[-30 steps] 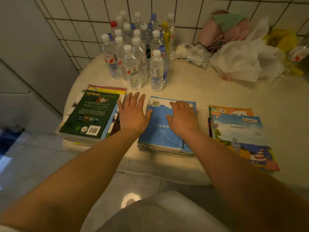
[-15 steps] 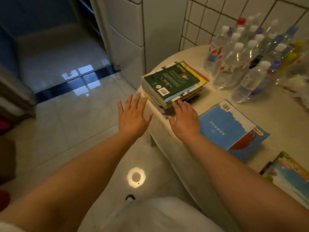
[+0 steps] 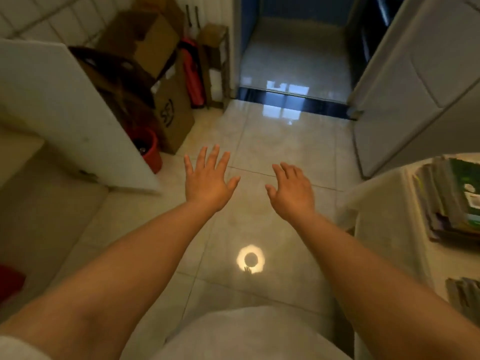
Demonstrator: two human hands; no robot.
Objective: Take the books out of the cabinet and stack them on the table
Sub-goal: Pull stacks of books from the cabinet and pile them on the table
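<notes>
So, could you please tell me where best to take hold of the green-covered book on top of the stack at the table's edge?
Probably by its near long edge: the green-covered book lies flat on top of the stack, so the right hand, open over the floor, could slide fingers under from the table's edge.

Both bare forearms reach forward side by side, the left hand [image 3: 207, 181] held palm down with its fingers spread straight and thumb out, the right hand [image 3: 292, 192] beside it, palm down, fingers loosely extended, neither hand holding or touching anything.
</notes>
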